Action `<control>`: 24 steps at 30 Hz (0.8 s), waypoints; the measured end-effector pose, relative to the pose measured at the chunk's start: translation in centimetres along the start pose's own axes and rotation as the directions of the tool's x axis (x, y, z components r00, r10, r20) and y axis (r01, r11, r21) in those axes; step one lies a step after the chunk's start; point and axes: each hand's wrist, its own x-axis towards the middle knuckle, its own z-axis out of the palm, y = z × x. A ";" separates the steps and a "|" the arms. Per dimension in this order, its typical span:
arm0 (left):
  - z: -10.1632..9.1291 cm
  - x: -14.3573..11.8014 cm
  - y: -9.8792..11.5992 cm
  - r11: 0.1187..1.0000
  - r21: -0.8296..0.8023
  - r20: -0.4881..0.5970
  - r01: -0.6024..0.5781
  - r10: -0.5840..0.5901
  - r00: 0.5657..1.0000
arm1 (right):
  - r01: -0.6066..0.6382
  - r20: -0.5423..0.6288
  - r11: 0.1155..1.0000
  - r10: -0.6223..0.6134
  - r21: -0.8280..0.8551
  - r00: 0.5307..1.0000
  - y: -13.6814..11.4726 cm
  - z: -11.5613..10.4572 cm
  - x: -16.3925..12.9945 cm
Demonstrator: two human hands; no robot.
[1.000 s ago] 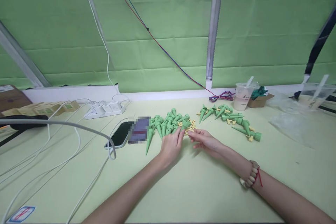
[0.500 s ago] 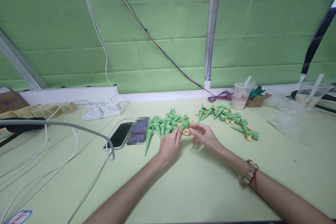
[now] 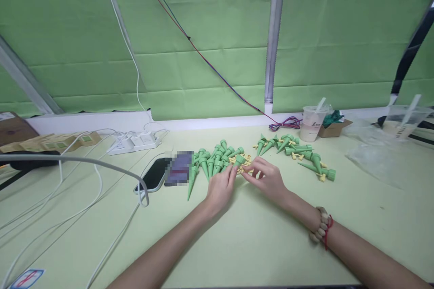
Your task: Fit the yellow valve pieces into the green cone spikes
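Observation:
My left hand point(image 3: 221, 187) pinches a green cone-shaped spike point(image 3: 238, 161) by its wide end, just in front of a pile of green spikes point(image 3: 212, 160). My right hand point(image 3: 267, 177) reaches in from the right, palm down, with its fingertips on small yellow parts point(image 3: 244, 166) lying beside that spike. Whether it grips one I cannot tell. A second group of green spikes with yellow pieces point(image 3: 298, 154) lies to the right of both hands. A bead bracelet with a red cord point(image 3: 321, 231) circles my right wrist.
A dark phone point(image 3: 155, 174) and a blurred card point(image 3: 179, 168) lie left of the pile. White cables point(image 3: 81, 176) and a power strip point(image 3: 134, 142) cover the left side. A plastic cup point(image 3: 310, 123), a small cardboard box point(image 3: 334, 129) and clear bags point(image 3: 376, 153) stand at the right.
My right hand has turned palm down and dropped onto the yellow parts next to the spike. My left hand has stayed in place with the green spike.

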 end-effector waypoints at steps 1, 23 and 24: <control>0.0 0.1 -0.1 1.000 -0.009 -0.009 0.009 -0.010 1.000 | -0.119 0.030 0.988 0.117 0.094 0.993 -0.1 0.0 0.1; -0.9 -0.1 0.1 0.995 -0.095 -0.008 -0.040 0.039 0.999 | -0.490 0.305 0.779 0.393 0.392 0.868 -0.1 0.2 0.6; -1.0 0.0 0.0 0.997 -0.064 -0.002 -0.041 0.041 0.999 | -0.536 0.361 0.724 0.406 0.433 0.840 -0.1 0.2 0.7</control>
